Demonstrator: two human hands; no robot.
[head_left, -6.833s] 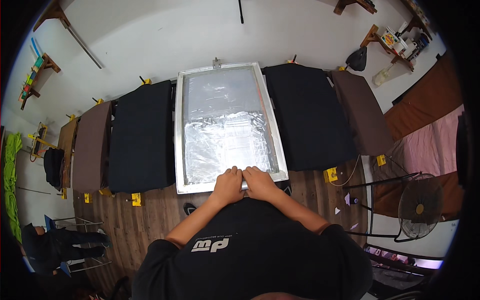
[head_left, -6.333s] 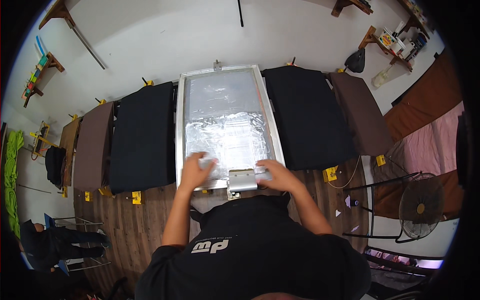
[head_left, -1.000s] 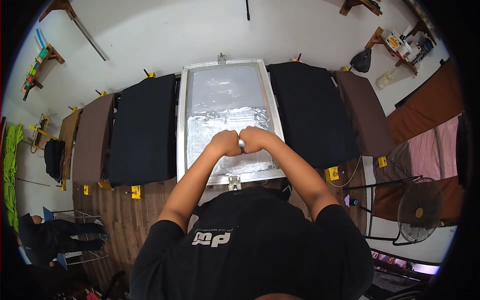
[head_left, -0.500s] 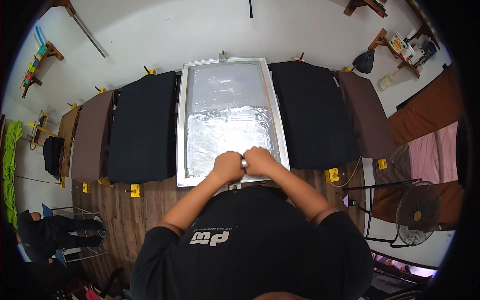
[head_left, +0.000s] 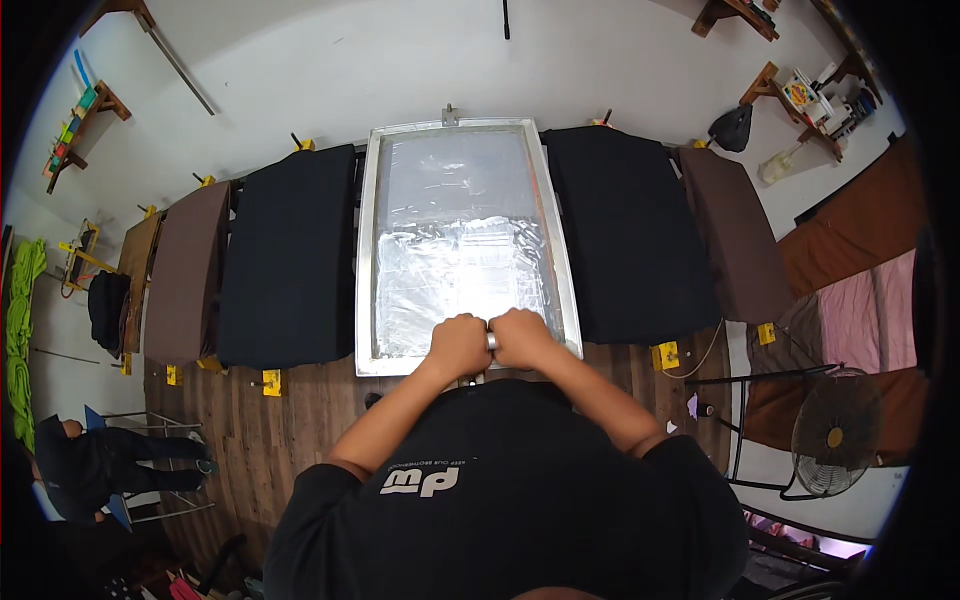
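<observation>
A screen-printing frame with pale metal edges lies flat in front of me. Its mesh is grey at the far half and shiny whitish silver nearer me. Over the near part of the mesh, my left hand and my right hand sit side by side as closed fists. Between them shows a short silver piece of the squeegee handle. Both hands are wrapped round it; the rest of the squeegee, blade included, is hidden under my fists and forearms.
Black cloth-covered boards flank the frame, with brown boards farther out. Yellow clamps stick out below them. A fan stands at right. Another person is at far left beside a metal stand. Wall shelves hold supplies.
Both fists have drawn slightly toward me over the mesh, with the handle between them. The screen frame stays in place under them.
</observation>
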